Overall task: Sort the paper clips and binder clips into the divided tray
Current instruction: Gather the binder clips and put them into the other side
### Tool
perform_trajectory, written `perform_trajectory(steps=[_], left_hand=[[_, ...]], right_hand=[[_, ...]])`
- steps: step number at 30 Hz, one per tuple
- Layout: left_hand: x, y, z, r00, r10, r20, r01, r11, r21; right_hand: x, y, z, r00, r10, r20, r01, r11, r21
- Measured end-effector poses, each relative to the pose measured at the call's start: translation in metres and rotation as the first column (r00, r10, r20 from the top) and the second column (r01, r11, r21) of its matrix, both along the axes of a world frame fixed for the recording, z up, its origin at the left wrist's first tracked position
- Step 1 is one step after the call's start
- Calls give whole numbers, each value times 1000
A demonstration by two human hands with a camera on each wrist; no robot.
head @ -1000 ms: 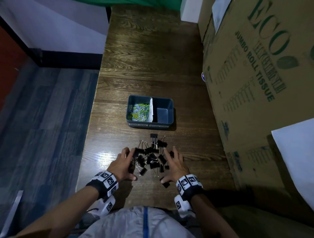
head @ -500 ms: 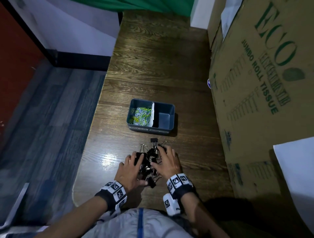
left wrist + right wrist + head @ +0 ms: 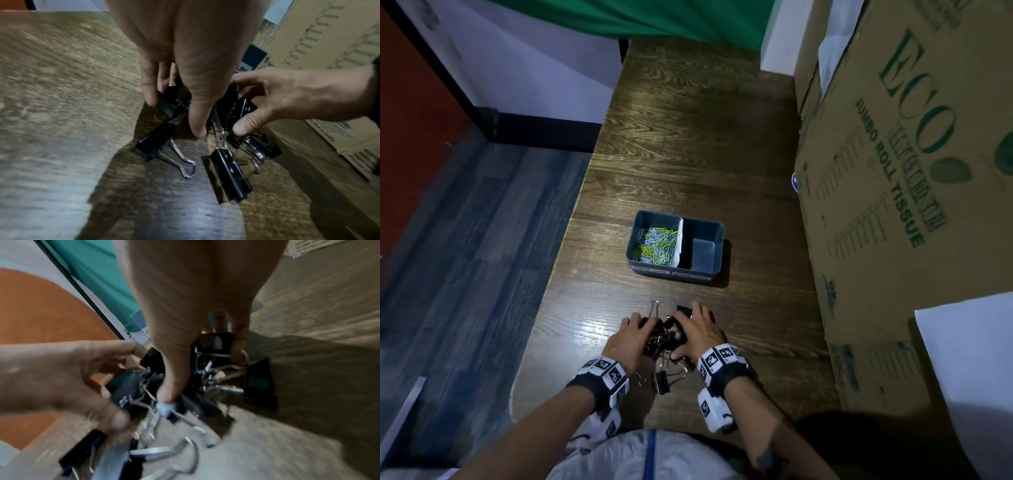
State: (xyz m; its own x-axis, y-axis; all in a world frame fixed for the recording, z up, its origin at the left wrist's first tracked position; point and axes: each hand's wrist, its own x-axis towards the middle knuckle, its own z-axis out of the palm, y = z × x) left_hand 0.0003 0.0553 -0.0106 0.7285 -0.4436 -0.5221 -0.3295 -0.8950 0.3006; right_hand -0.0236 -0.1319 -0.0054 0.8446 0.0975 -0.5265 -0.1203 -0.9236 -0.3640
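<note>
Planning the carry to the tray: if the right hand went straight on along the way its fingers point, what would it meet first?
The right hand points up the table, so likely the tray, near its empty right compartment; bare wood lies between. Depth is uncertain. Both hands grip the binder clips.

Our hands, a second ago spread apart beside the scattered binder clips (image 3: 666, 337), now close together: left hand (image 3: 627, 343) and right hand (image 3: 699, 331) bunch the clips into one tight heap, some spilling behind.
</note>
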Motion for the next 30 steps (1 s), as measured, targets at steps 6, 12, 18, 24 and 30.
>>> perform_trajectory(steps=[6, 12, 18, 24, 30], left_hand=[[6, 13, 4, 1000, 19, -8, -20, 988, -154], [12, 14, 8, 1000, -7, -3, 6, 977, -211], [18, 17, 13, 999, -39, 31, 46, 958, -282], [34, 6, 36, 990, -78, 116, 122, 884, -451], [87, -52, 90, 976, 65, 206, 69, 809, -584]], right_hand=[[-13, 3, 10, 986, -128, 103, 124, 991, 49], [-11, 4, 35, 974, -192, 119, 187, 981, 48], [-19, -5, 42, 944, -329, 19, 329, 944, -28], [-33, -15, 44, 840, -538, 74, 530, 841, 107], [-20, -27, 59, 806, -573, 150, 561, 820, 117]])
